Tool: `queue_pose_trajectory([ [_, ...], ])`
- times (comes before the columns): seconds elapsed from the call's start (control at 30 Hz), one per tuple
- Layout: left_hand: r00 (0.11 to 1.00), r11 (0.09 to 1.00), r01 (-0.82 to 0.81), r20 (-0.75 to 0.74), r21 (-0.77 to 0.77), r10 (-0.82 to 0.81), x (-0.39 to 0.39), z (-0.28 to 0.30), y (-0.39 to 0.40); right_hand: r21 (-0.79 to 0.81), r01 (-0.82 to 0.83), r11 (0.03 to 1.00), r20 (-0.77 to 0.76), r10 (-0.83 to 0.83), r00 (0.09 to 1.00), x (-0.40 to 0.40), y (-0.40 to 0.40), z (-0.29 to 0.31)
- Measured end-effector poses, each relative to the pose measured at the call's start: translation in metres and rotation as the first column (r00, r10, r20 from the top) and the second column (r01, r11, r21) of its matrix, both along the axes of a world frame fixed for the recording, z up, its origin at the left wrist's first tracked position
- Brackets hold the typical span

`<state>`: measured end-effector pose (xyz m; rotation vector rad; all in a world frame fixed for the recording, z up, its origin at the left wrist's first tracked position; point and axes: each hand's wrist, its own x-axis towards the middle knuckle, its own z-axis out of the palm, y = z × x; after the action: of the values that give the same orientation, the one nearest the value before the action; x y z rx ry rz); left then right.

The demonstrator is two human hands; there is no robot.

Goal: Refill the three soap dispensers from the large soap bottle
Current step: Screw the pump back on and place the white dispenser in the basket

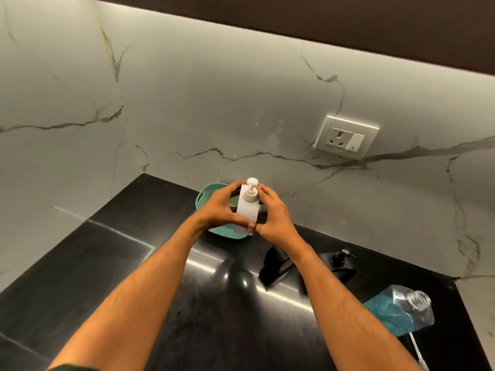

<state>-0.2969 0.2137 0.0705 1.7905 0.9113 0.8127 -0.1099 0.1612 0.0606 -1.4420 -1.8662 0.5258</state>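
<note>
Soap dispenser (248,207), white with its pump on, is held upright between our two hands over the teal basket (206,194) at the far side of the black counter (134,263). Our left hand (221,207) and right hand (274,214) both grip its sides. Near right stands the large soap bottle (401,311), uncapped, with blue liquid.

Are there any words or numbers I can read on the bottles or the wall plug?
No text can be read anywhere in this picture.
White dispenser, held by the left hand and right hand: plain, no label showing.
Clear bottle with blue soap: no label showing.
Wall socket: one small mark on its switch and a faint one below the holes, both too small to read.
Teal basket: no writing.
</note>
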Motion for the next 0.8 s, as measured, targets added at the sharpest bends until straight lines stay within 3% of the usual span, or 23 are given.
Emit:
queue_pose_trajectory([
  [0.27,0.999,0.999,0.023,-0.021,-0.041,-0.024,0.003,-0.005,0.058,-0.006,0.123,0.992,-0.031,-0.123,0.992,-0.008,0.052,-0.014],
  [0.57,0.993,0.993,0.042,-0.101,-0.112,-0.054,0.007,-0.049,0.081,-0.136,0.154,0.979,-0.006,-0.157,0.988,-0.006,0.068,-0.034],
  [0.8,0.988,0.976,0.066,-0.127,-0.206,-0.093,0.011,-0.077,0.083,-0.216,0.18,0.96,0.136,-0.153,0.979,-0.004,0.071,-0.04],
])
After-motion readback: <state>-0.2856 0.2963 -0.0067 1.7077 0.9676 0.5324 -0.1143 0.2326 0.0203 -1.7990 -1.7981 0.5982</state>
